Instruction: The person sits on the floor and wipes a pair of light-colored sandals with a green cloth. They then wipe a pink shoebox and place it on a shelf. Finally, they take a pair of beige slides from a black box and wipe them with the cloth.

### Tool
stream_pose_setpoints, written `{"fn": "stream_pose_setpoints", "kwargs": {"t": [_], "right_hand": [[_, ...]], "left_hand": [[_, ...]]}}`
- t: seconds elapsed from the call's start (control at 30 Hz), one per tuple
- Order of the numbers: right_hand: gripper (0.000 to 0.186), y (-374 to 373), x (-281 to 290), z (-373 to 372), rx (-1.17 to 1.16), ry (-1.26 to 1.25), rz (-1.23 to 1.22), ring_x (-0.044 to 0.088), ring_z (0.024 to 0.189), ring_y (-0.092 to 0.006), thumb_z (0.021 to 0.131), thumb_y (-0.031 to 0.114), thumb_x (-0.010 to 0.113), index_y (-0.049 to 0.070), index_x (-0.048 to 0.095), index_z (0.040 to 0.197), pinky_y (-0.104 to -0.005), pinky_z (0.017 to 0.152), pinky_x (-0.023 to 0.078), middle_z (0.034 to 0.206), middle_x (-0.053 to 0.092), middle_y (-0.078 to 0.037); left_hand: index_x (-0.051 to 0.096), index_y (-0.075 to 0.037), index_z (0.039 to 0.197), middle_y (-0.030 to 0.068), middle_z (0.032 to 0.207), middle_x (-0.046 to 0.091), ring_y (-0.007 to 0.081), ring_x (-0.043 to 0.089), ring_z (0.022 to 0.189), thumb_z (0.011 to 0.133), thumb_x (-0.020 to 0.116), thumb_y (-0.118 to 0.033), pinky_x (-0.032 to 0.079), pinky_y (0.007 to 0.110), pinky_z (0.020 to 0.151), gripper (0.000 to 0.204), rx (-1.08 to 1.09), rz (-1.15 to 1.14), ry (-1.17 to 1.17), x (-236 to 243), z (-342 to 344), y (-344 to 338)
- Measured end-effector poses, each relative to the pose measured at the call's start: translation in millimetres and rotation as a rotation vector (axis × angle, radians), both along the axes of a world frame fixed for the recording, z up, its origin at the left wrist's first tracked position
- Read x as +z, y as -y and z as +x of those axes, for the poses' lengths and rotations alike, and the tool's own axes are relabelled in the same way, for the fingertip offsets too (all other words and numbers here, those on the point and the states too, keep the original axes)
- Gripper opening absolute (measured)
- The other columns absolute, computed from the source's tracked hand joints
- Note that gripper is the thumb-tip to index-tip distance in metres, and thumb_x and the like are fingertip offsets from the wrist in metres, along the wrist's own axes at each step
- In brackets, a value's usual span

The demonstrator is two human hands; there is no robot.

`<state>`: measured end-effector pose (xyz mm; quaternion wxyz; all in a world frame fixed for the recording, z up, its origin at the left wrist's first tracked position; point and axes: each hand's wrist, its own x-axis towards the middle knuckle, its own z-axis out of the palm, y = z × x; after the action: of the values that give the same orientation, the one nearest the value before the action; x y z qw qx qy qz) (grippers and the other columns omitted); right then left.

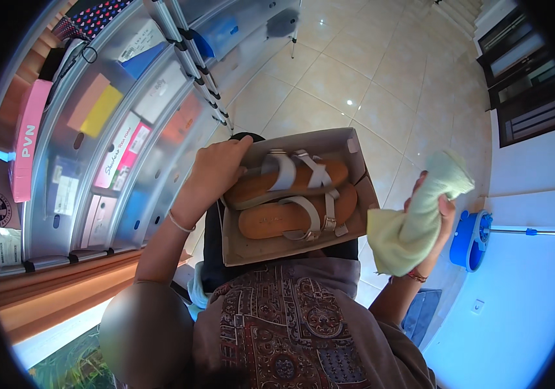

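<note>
An open cardboard shoebox [232, 249] rests on my lap, tilted slightly. Inside lies a pair of sandals [271, 223] with tan footbeds and pale straps, one beside the other. My left hand [220, 162] grips the box's far left corner, its fingertips over the rim. To the right of the box, my right hand [446, 214] is raised and closed around a pale yellow-green cloth [413, 236]. The cloth is bunched at the top and hangs down toward the box's right side; it hides part of that hand.
At the left stands a shelf rack with clear plastic covers [63, 155], holding several shoeboxes. A pink box [31, 142] sits at its outer side. Beyond my lap is a tiled floor [329, 84]. A blue mop bucket [468, 241] with a handle stands by the white wall at right.
</note>
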<state>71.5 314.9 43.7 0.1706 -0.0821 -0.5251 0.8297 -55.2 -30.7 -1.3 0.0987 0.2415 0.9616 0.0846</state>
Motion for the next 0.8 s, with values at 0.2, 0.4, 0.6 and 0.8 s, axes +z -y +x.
{"fn": "stream_pose_setpoints", "kwargs": {"t": [0.2, 0.4, 0.6, 0.8], "right_hand": [[0.049, 26, -10, -45, -0.034, 0.380, 1.066, 0.068, 0.091, -0.0400, 0.091, 0.026, 0.064, 0.005, 0.048, 0.133, -0.0415, 0.080, 0.052, 0.106, 0.068, -0.024], [0.062, 48, -11, -33, 0.353, 0.356, 1.025, 0.068, 0.093, -0.0378, 0.080, 0.017, 0.068, 0.005, 0.041, 0.134, -0.0437, 0.081, 0.052, 0.105, 0.067, -0.024], [0.063, 65, -16, -38, 0.371, 0.384, 1.139, 0.068, 0.091, -0.0403, 0.077, 0.013, 0.068, 0.003, 0.038, 0.131, -0.0449, 0.081, 0.052, 0.101, 0.066, -0.027], [0.062, 57, -17, -36, 0.328, 0.385, 1.092, 0.066, 0.091, -0.0447, 0.078, 0.015, 0.068, 0.001, 0.038, 0.131, -0.0467, 0.080, 0.052, 0.102, 0.065, -0.029]], "left_hand": [[0.061, -0.012, 0.107, 0.0123, 0.089, 0.068, 0.0353, 0.066, 0.088, 0.084, 0.064, -0.013, 0.052, 0.047, 0.072, 0.023, -0.126, 0.289, 0.050, -17, -21, 18], [0.063, -0.012, 0.105, 0.0133, 0.090, 0.068, 0.0348, 0.065, 0.089, 0.090, 0.061, -0.018, 0.049, 0.047, 0.073, 0.016, -0.190, 0.263, 0.207, 12, -19, 46], [0.066, -0.010, 0.110, 0.0094, 0.115, 0.064, 0.0290, 0.060, 0.109, 0.081, 0.077, -0.020, 0.050, 0.043, 0.093, 0.033, -0.189, 0.490, -0.500, 68, 8, 81], [0.026, -0.011, 0.154, 0.0170, 0.156, 0.031, 0.0334, 0.021, 0.149, 0.076, 0.077, -0.020, 0.023, 0.057, 0.117, 0.093, 0.711, -0.301, -1.063, 164, 24, 193]]}}
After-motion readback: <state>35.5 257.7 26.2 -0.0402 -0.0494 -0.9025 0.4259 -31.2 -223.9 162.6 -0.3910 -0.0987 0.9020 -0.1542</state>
